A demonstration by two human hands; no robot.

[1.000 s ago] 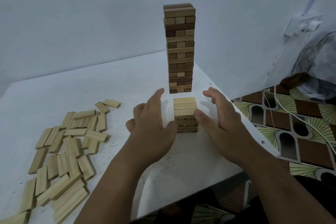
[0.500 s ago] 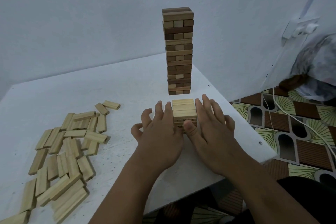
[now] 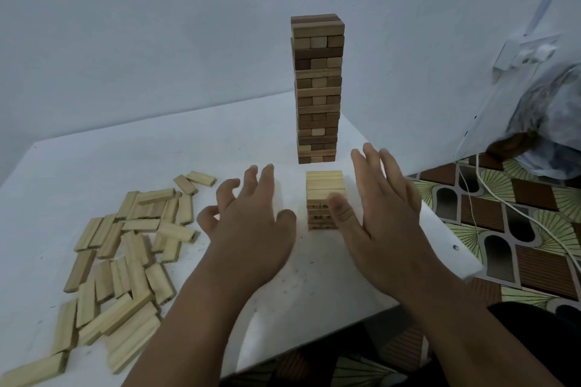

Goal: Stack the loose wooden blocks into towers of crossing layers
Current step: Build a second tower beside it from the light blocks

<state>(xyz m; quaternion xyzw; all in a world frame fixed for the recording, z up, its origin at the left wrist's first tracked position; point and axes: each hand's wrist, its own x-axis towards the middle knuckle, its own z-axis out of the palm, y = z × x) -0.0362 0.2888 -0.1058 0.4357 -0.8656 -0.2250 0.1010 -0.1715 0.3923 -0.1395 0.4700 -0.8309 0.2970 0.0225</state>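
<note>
Tall tower (image 3: 317, 88): wood, mixed dark brown and tan, smooth, matt. Short tower (image 3: 325, 198): pale wood, visible grain, unvarnished look, small dark marks on the lower block ends. Loose blocks (image 3: 119, 258) at the table's left edge: same pale matt wood. Table (image 3: 125, 160): white, smooth, dull, with fine dark specks. Wall (image 3: 157, 25): white, matt. Cable (image 3: 503, 198): white plastic.

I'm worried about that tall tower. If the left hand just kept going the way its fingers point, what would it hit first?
Probably nothing soon: the left hand points up the bare table, passing left of the short stack and the tall tower. The wall seems next, though depth is unclear.
</note>
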